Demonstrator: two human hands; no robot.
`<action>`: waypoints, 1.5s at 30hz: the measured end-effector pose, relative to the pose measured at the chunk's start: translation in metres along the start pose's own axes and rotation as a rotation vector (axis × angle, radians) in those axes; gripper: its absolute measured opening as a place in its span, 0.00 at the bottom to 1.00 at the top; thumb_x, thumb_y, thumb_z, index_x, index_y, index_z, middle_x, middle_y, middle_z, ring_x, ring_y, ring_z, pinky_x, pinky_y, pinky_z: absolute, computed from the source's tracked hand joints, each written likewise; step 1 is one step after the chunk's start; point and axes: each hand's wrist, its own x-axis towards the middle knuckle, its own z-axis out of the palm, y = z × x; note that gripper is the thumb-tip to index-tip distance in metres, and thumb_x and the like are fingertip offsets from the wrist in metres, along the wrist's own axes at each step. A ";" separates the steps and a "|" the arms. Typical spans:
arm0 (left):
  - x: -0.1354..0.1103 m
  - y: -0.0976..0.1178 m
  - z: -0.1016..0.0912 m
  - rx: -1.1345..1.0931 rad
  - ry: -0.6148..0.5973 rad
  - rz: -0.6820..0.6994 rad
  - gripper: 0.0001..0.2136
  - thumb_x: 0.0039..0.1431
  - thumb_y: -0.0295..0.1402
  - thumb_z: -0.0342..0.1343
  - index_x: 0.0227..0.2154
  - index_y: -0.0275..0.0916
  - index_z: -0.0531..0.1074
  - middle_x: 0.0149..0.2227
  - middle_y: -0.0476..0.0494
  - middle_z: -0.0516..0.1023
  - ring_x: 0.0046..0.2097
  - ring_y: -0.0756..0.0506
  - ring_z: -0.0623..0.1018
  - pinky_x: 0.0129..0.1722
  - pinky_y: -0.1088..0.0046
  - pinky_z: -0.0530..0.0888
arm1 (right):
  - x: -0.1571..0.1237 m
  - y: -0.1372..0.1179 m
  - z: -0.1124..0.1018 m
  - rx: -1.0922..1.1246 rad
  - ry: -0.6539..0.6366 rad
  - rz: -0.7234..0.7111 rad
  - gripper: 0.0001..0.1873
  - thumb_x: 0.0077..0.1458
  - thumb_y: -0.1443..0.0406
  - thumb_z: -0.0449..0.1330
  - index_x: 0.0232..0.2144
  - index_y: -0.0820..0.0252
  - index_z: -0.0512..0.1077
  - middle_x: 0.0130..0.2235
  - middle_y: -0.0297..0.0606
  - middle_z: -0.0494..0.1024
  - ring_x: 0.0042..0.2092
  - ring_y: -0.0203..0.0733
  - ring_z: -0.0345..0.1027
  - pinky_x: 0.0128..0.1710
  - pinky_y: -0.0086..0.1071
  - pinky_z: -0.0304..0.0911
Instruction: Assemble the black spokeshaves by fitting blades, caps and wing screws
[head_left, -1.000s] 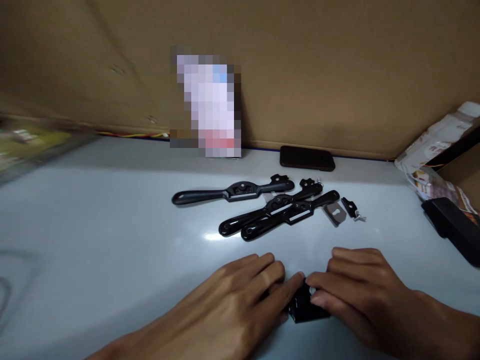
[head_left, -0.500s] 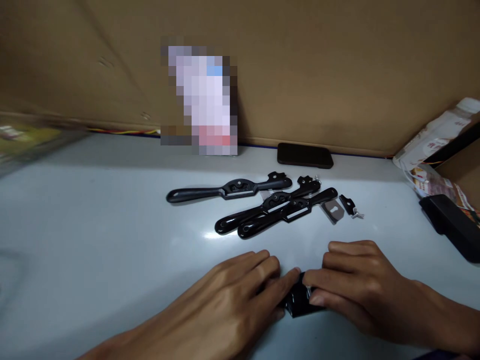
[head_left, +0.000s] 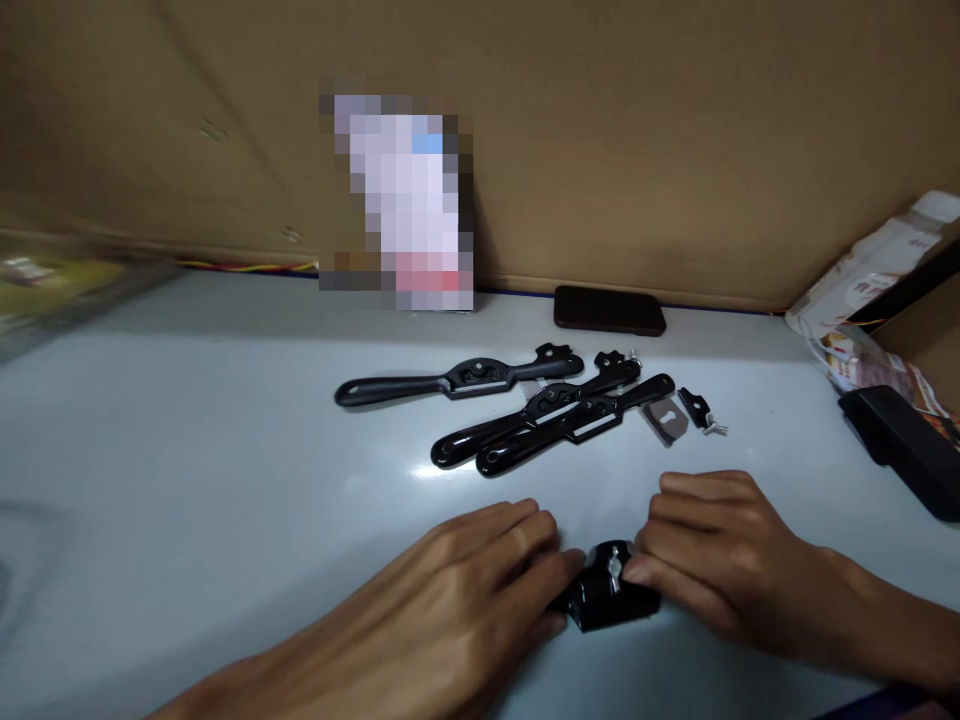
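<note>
A black spokeshave (head_left: 592, 600) lies on the table between my hands, its middle showing and its handles hidden. On its cap stands a small silver wing screw (head_left: 615, 568). My left hand (head_left: 487, 590) is closed around the spokeshave's left side. My right hand (head_left: 709, 555) has curled fingers, with thumb and forefinger at the screw's right edge; what the other fingers touch is hidden. Beyond my hands lie three black spokeshave bodies, one matte (head_left: 480, 374) and two glossy, the nearer one (head_left: 525, 446) overlapping the other (head_left: 465, 442).
A grey slotted blade (head_left: 666, 422) and a black cap piece (head_left: 694, 408) with a silver screw (head_left: 716, 427) lie right of the bodies. Behind are a dark phone-like slab (head_left: 610, 310) and a cardboard wall (head_left: 637, 150). A bottle (head_left: 874, 265) and a black object (head_left: 904, 450) are at right.
My right thumb and forefinger have drawn back to the right from the wing screw, uncovering it. My left forefinger has pulled back slightly left. The other parts lie as before.
</note>
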 end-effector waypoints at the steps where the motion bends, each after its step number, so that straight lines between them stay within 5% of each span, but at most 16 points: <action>1: -0.001 -0.001 0.000 -0.009 -0.012 -0.008 0.14 0.70 0.25 0.42 0.45 0.39 0.73 0.41 0.42 0.78 0.41 0.44 0.79 0.41 0.67 0.78 | 0.000 0.001 -0.001 0.018 0.008 -0.001 0.28 0.75 0.62 0.45 0.26 0.61 0.75 0.23 0.33 0.72 0.25 0.35 0.62 0.29 0.32 0.57; 6: -0.003 -0.003 0.001 -0.072 -0.088 -0.033 0.13 0.64 0.21 0.45 0.41 0.39 0.73 0.38 0.44 0.75 0.39 0.45 0.76 0.38 0.68 0.76 | 0.002 -0.003 -0.004 0.060 -0.023 -0.028 0.22 0.76 0.60 0.45 0.46 0.62 0.78 0.25 0.31 0.74 0.26 0.34 0.65 0.29 0.29 0.60; 10: -0.003 -0.002 0.001 -0.080 -0.098 -0.043 0.14 0.64 0.20 0.43 0.41 0.39 0.72 0.38 0.44 0.74 0.39 0.44 0.75 0.38 0.67 0.75 | 0.003 -0.007 0.001 0.045 -0.020 -0.035 0.22 0.75 0.59 0.46 0.46 0.62 0.78 0.26 0.31 0.76 0.27 0.34 0.66 0.29 0.30 0.60; 16: -0.001 -0.001 0.001 -0.096 -0.101 -0.037 0.13 0.67 0.21 0.44 0.42 0.40 0.72 0.39 0.44 0.75 0.40 0.44 0.74 0.41 0.67 0.74 | 0.001 -0.005 0.007 -0.029 0.004 -0.036 0.26 0.75 0.62 0.46 0.31 0.62 0.78 0.23 0.32 0.73 0.26 0.36 0.64 0.29 0.33 0.59; 22: -0.002 -0.001 0.001 -0.144 -0.128 -0.078 0.13 0.66 0.20 0.43 0.39 0.40 0.72 0.38 0.45 0.73 0.37 0.45 0.73 0.36 0.69 0.72 | 0.001 -0.006 0.005 -0.002 0.009 -0.058 0.20 0.75 0.61 0.48 0.41 0.63 0.78 0.25 0.32 0.75 0.27 0.35 0.66 0.30 0.31 0.61; 27: -0.001 -0.001 0.001 -0.115 -0.091 -0.060 0.12 0.68 0.22 0.45 0.41 0.40 0.73 0.38 0.44 0.74 0.39 0.45 0.74 0.40 0.67 0.73 | 0.001 -0.007 0.005 -0.070 0.012 -0.050 0.22 0.74 0.63 0.48 0.33 0.62 0.77 0.24 0.32 0.74 0.27 0.35 0.66 0.30 0.32 0.60; 36: -0.003 -0.002 0.001 -0.078 -0.116 -0.066 0.14 0.62 0.19 0.47 0.42 0.40 0.74 0.38 0.45 0.75 0.37 0.45 0.74 0.36 0.69 0.72 | -0.004 0.005 0.007 -0.114 -0.046 -0.132 0.10 0.69 0.64 0.57 0.38 0.62 0.77 0.28 0.32 0.76 0.29 0.37 0.66 0.28 0.33 0.58; 45: -0.002 -0.003 0.001 -0.089 -0.107 -0.054 0.14 0.59 0.17 0.47 0.40 0.40 0.73 0.37 0.46 0.74 0.36 0.45 0.72 0.35 0.68 0.70 | -0.003 0.012 0.004 -0.104 -0.089 -0.134 0.12 0.71 0.62 0.55 0.40 0.62 0.77 0.29 0.33 0.75 0.30 0.37 0.65 0.26 0.34 0.55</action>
